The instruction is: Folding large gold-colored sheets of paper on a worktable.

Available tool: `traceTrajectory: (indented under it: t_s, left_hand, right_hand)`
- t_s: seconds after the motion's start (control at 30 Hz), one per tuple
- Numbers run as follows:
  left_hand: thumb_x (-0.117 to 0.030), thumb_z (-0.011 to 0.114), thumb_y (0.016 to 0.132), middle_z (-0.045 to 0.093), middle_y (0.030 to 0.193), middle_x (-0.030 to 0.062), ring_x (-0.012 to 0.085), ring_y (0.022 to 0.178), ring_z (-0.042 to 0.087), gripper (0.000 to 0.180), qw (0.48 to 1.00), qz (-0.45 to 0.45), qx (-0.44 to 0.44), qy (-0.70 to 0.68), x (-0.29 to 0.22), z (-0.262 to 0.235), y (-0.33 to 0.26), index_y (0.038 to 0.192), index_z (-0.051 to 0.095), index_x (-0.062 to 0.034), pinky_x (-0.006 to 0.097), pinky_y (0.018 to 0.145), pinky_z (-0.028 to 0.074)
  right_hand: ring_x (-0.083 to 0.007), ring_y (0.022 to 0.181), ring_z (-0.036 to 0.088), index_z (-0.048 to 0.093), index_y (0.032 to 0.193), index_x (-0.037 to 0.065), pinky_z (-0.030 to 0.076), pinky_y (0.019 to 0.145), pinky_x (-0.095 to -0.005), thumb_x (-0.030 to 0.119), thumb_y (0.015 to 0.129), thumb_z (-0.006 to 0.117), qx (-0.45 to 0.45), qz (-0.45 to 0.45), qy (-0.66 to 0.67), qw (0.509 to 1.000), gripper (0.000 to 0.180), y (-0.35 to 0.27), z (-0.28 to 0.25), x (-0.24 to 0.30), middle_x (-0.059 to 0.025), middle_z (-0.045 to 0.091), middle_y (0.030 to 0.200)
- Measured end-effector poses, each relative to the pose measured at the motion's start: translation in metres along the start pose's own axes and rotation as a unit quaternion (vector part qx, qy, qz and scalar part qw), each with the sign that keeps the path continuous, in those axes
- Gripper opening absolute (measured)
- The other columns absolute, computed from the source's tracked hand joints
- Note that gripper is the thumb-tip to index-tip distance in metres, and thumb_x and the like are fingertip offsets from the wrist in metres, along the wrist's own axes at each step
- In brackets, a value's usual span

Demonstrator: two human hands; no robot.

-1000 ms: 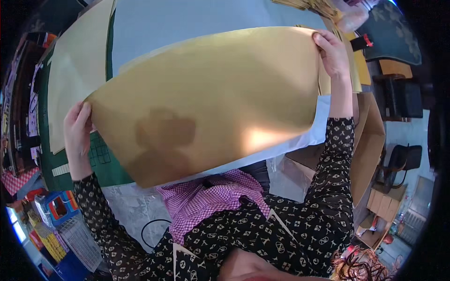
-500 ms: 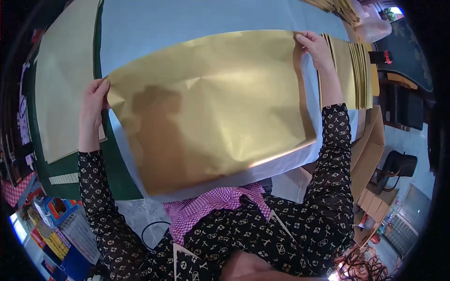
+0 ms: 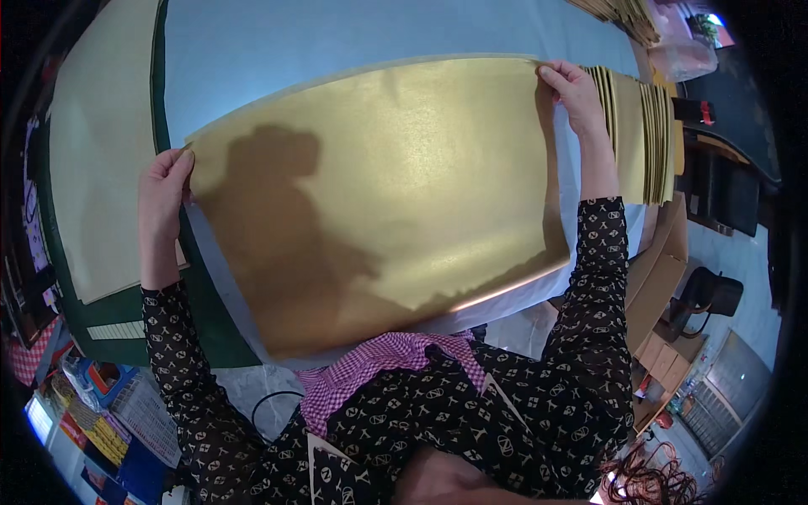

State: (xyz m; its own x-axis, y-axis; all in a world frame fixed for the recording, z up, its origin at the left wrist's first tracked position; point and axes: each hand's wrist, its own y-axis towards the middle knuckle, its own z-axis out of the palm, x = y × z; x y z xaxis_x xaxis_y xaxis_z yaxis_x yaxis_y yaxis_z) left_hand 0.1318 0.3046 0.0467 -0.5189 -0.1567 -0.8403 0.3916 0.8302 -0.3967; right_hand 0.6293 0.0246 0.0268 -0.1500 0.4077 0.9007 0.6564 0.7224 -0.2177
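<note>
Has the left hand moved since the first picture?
Yes: judged against the cream sheet at left, the left hand, pinching the gold sheet, has moved right and farther forward.

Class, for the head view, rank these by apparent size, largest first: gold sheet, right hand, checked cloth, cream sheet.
Largest to smallest, visible parts only:
1. gold sheet
2. cream sheet
3. checked cloth
4. right hand
</note>
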Motion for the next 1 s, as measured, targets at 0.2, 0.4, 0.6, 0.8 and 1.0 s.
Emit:
traceTrajectory:
  t_s: [0.2,0.4,0.6,0.8,1.0]
  left_hand:
    - [-0.021,0.060,0.090,0.055,0.066,-0.0033,0.0040,0.054,0.046,0.020,1.000,0.018,-0.004,0.007,0.001,-0.002,0.003,0.088,0.064,-0.0017,0.020,0.048,0.036]
    - [-0.020,0.061,0.089,0.056,0.068,-0.0038,0.0032,0.055,0.045,0.020,0.998,0.027,-0.032,0.053,0.005,-0.001,0.008,0.091,0.065,-0.0001,0.020,0.050,0.036]
    - [-0.019,0.061,0.088,0.057,0.072,-0.0038,0.0027,0.059,0.046,0.020,0.993,0.035,-0.062,0.090,0.002,0.000,0.006,0.091,0.064,0.0005,0.020,0.053,0.037]
    - [-0.020,0.061,0.088,0.057,0.072,-0.0037,0.0027,0.061,0.048,0.019,0.992,0.068,-0.048,0.096,0.008,-0.007,0.006,0.091,0.064,-0.0006,0.020,0.053,0.038]
    - [-0.016,0.062,0.086,0.060,0.070,0.0039,0.0081,0.061,0.052,0.017,0.965,0.056,-0.130,0.221,-0.009,0.000,-0.004,0.089,0.064,0.0005,0.025,0.056,0.042]
  right_hand:
    - [-0.0005,0.062,0.050,0.068,0.093,0.008,0.035,0.053,-0.0165,0.021,0.084,0.066,-0.007,0.002,-0.001,1.000,0.015,0.004,-0.001,-0.002,0.0065,0.061,0.073]
    - [0.0003,0.061,0.049,0.069,0.092,0.011,0.033,0.050,-0.0162,0.023,0.083,0.069,-0.026,0.015,-0.015,0.999,0.016,0.005,0.006,-0.001,0.0081,0.061,0.073]
    - [-0.0001,0.057,0.046,0.069,0.098,0.009,0.033,0.048,-0.0174,0.022,0.085,0.067,-0.045,0.022,-0.044,0.998,0.018,0.006,0.010,0.002,0.0077,0.059,0.071]
    - [0.0000,0.057,0.044,0.070,0.098,0.010,0.031,0.047,-0.0173,0.023,0.085,0.067,-0.068,0.022,-0.070,0.995,0.018,-0.001,0.015,0.004,0.0085,0.058,0.071]
    - [-0.0010,0.058,0.044,0.069,0.100,0.006,0.032,0.048,-0.0177,0.023,0.085,0.067,-0.083,0.015,-0.119,0.989,0.022,-0.002,0.018,0.008,0.0068,0.057,0.071]
